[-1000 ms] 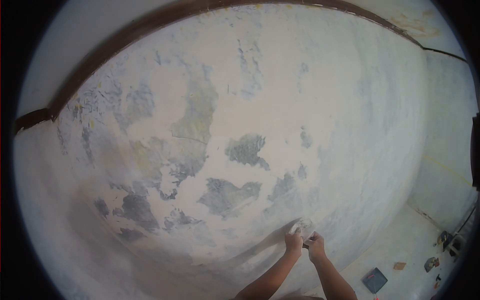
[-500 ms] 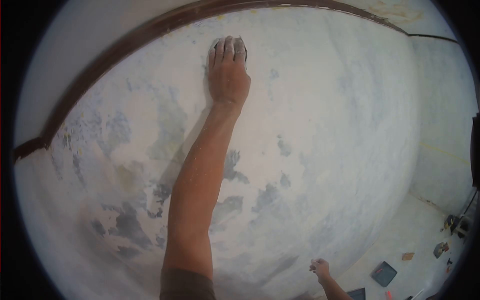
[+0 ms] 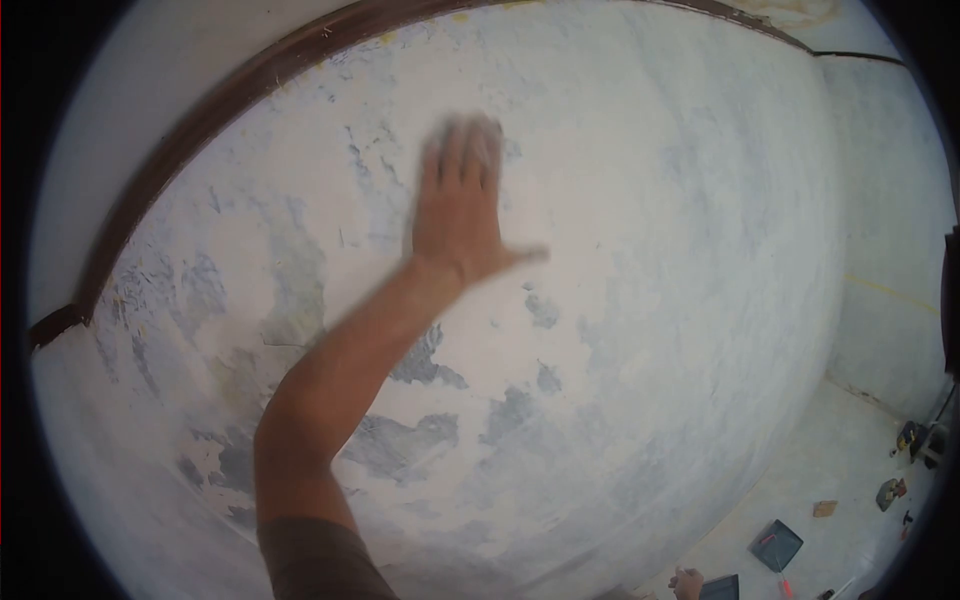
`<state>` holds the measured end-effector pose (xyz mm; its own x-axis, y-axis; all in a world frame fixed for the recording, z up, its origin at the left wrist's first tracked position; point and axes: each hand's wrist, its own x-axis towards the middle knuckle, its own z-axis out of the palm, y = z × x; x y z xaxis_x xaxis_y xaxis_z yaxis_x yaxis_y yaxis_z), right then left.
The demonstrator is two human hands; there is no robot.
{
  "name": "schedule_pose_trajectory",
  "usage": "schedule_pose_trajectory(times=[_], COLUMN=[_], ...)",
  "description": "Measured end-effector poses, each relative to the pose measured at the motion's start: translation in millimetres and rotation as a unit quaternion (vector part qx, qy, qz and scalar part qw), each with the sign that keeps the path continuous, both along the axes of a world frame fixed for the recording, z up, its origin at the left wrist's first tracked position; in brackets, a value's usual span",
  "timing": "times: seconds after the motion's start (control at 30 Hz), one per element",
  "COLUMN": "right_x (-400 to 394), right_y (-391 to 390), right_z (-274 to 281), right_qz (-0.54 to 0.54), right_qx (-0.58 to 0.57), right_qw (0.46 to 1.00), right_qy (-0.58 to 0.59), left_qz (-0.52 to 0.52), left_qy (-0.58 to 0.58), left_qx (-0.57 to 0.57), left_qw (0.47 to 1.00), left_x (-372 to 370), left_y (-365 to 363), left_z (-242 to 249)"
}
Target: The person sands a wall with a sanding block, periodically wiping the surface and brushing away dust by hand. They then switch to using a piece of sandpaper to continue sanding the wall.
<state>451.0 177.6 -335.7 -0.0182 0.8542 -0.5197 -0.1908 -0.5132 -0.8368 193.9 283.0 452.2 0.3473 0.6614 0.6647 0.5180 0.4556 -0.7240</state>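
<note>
My left hand point(image 3: 460, 195) lies flat against the whitish, patchy wall point(image 3: 620, 250), fingers up and thumb stretched out to the right. Its fingers are blurred. Under them is a dark piece, mostly covered, that looks like sandpaper point(image 3: 498, 126). Grey bare patches point(image 3: 410, 440) show through the white coat below the forearm. Low at the bottom edge, my right hand point(image 3: 687, 583) is only partly in view, with curled fingers. Whether it holds anything cannot be made out.
A brown trim strip point(image 3: 170, 160) runs along the wall's top. On the floor at lower right are a dark paint tray point(image 3: 777, 546), a second dark tray point(image 3: 720, 588), a small brown block point(image 3: 824, 509) and clutter point(image 3: 912, 440) by the side wall.
My left hand has slid down the wall, its elbow has bent out to the left and its thumb has spread. My right hand has dropped toward the bottom edge.
</note>
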Motion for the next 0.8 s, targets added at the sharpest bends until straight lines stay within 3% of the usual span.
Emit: schedule_pose_trajectory(times=[0.03, 0.07, 0.17, 0.27, 0.33, 0.4, 0.47, 0.57, 0.67, 0.73, 0.8], right_x=[4.5, 6.2, 14.4, 18.4, 23.2, 24.2, 23.3, 33.7, 41.9, 47.6, 43.6], right_y=[-4.8, -7.8, -12.3, -4.1, -2.7, -4.2, -2.1, 0.1, 4.2, -3.6, -9.5], right_z=[-4.7, -7.6, -10.5, -13.9, -20.1, -29.8, -51.1, -45.9, -58.9, -91.9, -119.8], right_qz=[0.008, 0.014, 0.040, 0.040, 0.018, -0.004, 0.025, 0.079, 0.085, 0.067, 0.044], right_qx=[-0.011, -0.022, -0.021, -0.017, -0.027, -0.034, -0.020, -0.020, 0.004, 0.035, 0.071], right_qw=[1.000, 0.999, 0.998, 0.998, 0.999, 0.999, 0.999, 0.992, 0.981, 0.990, 0.995], right_qy=[-0.013, -0.028, -0.031, -0.045, -0.040, -0.026, -0.038, -0.093, -0.172, -0.121, -0.063], left_qz=[-0.080, -0.082, -0.093, -0.076, -0.048, -0.066, -0.096, -0.140, -0.120, -0.113, -0.100], left_qy=[0.003, 0.006, 0.001, -0.024, -0.023, 0.017, 0.032, 0.015, -0.006, -0.005, -0.003], left_qx=[-0.036, -0.033, 0.100, 0.155, 0.136, -0.003, -0.015, 0.143, 0.154, 0.119, -0.040], left_qw=[0.996, 0.996, 0.991, 0.985, 0.989, 0.998, 0.995, 0.980, 0.981, 0.986, 0.994], left_x=[-16.8, -19.6, -11.2, -0.1, -4.5, -16.2, -22.3, -16.3, -10.5, -19.5, -25.5], left_y=[2.5, 4.3, 21.6, 31.1, 17.5, 1.6, 6.6, 26.1, 26.3, 8.5, -15.2], left_z=[-5.3, 8.4, 75.8, 65.7, 29.6, -0.5, 26.8, 100.0, 65.3, 18.9, -15.7])
